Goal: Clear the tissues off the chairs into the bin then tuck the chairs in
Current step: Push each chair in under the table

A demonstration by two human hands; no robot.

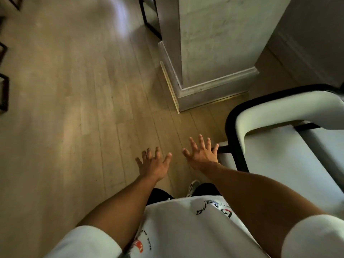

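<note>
Both hands spread wide, empty, seemingly just beside white chair.

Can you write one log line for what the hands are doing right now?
left hand: open, empty, over floor | right hand: open, empty, beside chair | tissues: none seen | bin: not seen

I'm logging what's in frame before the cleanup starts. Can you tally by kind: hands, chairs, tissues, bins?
Hands: 2, left hand and right hand, both open and empty
Chairs: 1, white chair
Tissues: 0 visible
Bins: 0 visible
Total: 3
</note>
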